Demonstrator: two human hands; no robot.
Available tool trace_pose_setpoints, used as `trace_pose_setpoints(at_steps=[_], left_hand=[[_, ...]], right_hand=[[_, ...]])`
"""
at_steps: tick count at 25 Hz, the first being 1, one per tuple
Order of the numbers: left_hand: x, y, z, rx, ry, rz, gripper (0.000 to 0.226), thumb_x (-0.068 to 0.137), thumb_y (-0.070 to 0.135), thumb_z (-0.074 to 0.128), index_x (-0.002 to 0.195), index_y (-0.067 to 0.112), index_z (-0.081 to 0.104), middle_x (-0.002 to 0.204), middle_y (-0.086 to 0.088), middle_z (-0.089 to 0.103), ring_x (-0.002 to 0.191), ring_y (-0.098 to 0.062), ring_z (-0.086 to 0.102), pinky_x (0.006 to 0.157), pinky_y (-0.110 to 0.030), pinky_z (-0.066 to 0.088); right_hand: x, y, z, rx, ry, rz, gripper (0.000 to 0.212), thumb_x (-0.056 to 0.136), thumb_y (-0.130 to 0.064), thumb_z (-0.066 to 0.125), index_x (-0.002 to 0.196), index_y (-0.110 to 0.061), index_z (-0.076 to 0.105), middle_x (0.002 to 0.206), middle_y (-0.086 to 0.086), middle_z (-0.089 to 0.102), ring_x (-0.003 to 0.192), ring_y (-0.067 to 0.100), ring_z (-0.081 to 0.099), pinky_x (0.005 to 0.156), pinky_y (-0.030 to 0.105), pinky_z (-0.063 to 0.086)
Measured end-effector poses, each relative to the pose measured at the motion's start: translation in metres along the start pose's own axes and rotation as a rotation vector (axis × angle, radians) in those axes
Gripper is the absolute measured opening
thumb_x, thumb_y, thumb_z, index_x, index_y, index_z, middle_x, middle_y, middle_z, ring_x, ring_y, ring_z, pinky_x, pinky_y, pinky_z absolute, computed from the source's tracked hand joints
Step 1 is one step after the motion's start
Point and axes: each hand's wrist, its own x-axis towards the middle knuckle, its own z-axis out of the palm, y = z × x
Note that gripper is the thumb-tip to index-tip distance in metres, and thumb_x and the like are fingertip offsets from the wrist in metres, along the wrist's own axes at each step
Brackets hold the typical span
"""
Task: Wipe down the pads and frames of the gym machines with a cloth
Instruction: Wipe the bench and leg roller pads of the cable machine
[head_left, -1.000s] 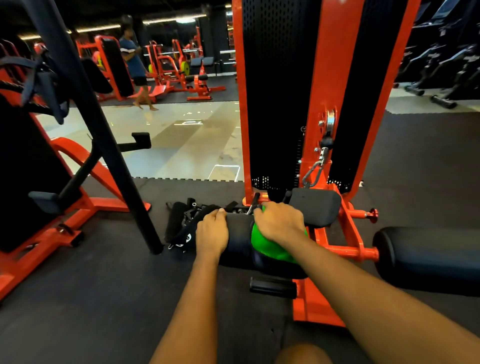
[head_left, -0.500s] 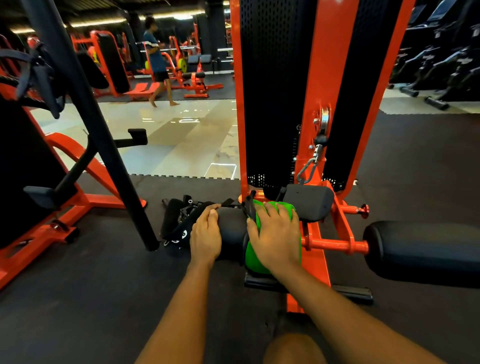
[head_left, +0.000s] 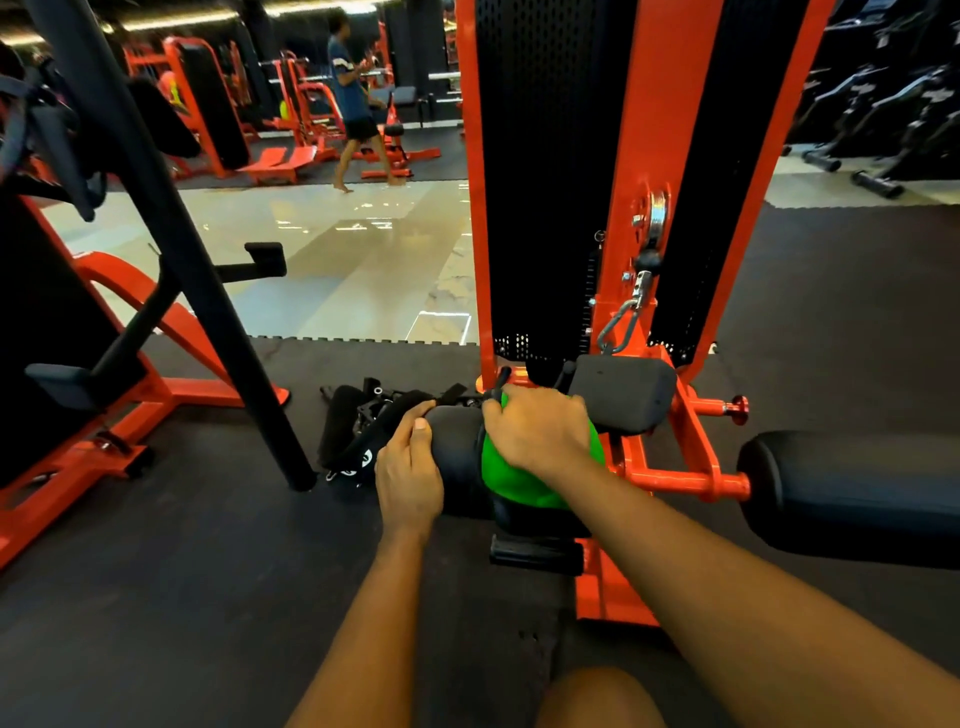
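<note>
Green cloth (head_left: 524, 480) sits under the right hand (head_left: 540, 431), whose fingers curl over it on the black roller pad (head_left: 460, 452). At nine o'clock, the left hand (head_left: 410, 467) grasps the pad's end. The orange frame (head_left: 623, 156) rises at twelve o'clock, with a second pad (head_left: 841, 493) at three.

Green cloth (head_left: 519, 475), orange frame (head_left: 631, 156), black pad (head_left: 460, 457).

Commercial gym; rows of orange-framed weight machines (head_left: 311, 104); black rubber floor mats (head_left: 156, 597); cardio machines (head_left: 883, 93) far right.
</note>
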Motion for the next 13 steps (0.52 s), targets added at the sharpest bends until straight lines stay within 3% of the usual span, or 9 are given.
trace_pose_setpoints(at_steps=[2,4,8,10,13], left_hand=[[0.001,0.000,0.000,0.004,-0.012,-0.015,0.041,0.098,0.036,0.034,0.120,0.027,0.069,0.109,0.011,0.066,0.099,0.015,0.056,0.078,-0.003,0.039],[0.001,0.002,-0.002,0.022,-0.027,-0.039,0.042,0.098,0.040,0.033,0.119,0.031,0.067,0.111,0.011,0.066,0.099,0.012,0.056,0.080,-0.011,0.042],[0.000,0.006,-0.005,0.051,-0.075,-0.065,0.042,0.097,0.047,0.028,0.118,0.038,0.064,0.110,0.010,0.065,0.102,-0.006,0.060,0.087,-0.034,0.050],[0.000,0.009,-0.006,0.058,-0.088,-0.090,0.041,0.098,0.047,0.028,0.118,0.039,0.063,0.108,0.011,0.063,0.102,-0.012,0.060,0.087,-0.037,0.051],[-0.002,0.013,-0.008,0.052,-0.106,-0.095,0.033,0.105,0.037,0.031,0.116,0.042,0.062,0.100,0.021,0.059,0.098,-0.004,0.058,0.079,-0.030,0.049]], right_hand=[[0.020,-0.001,-0.009,0.059,-0.166,0.036,0.053,0.099,-0.050,0.031,0.122,-0.020,0.068,0.132,0.013,0.063,0.119,0.037,0.058,0.095,0.044,0.042],[0.023,0.000,-0.011,0.080,-0.184,0.026,0.054,0.100,-0.050,0.031,0.124,-0.020,0.068,0.134,0.014,0.062,0.121,0.038,0.057,0.096,0.044,0.043],[-0.016,0.006,0.005,0.005,0.105,-0.074,0.048,0.097,-0.051,0.031,0.114,-0.023,0.066,0.117,0.007,0.070,0.109,0.032,0.061,0.093,0.046,0.041],[-0.039,0.011,0.019,-0.025,0.216,-0.086,0.054,0.096,-0.055,0.029,0.128,-0.026,0.062,0.128,0.000,0.066,0.119,0.027,0.056,0.100,0.048,0.039],[-0.060,0.014,0.035,-0.016,0.283,-0.072,0.058,0.097,-0.055,0.031,0.144,-0.027,0.051,0.148,-0.001,0.052,0.138,0.026,0.043,0.108,0.057,0.034]])
